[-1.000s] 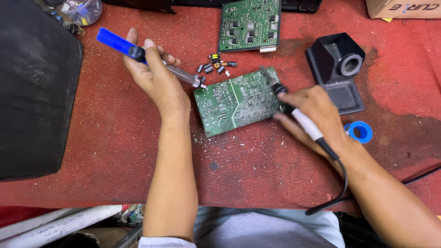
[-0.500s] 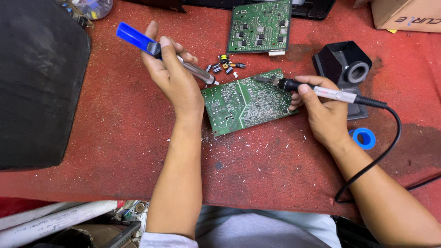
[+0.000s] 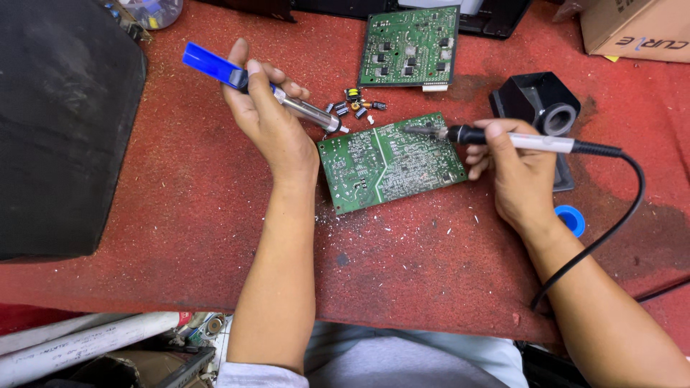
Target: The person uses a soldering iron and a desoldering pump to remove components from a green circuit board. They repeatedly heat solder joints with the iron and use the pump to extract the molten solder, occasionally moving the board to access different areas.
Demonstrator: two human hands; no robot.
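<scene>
Board (image 3: 392,162): green, solder side up, flat on the red bench (image 3: 180,215) between the two hands, turned a little askew.
Iron (image 3: 503,138): right hand (image 3: 514,176) is closed round the white grip like a pen; tip rests at the board's upper right edge, cable trailing off to the right.
Pump (image 3: 266,86): left hand (image 3: 269,118) is wrapped round the barrel, thumb by the blue plunger end, nozzle at the board's upper left corner.
Doing it well: probably best to keep the tip on one joint only, bring the nozzle close beside it, and steady the board, which nothing holds down.
Pose: both forearms reach in from below, wrists low over the bench, right wrist bent inward.
Nearby: loose parts (image 3: 356,108) just above the board; a second board (image 3: 410,47) further back; black stand (image 3: 535,108) right.
</scene>
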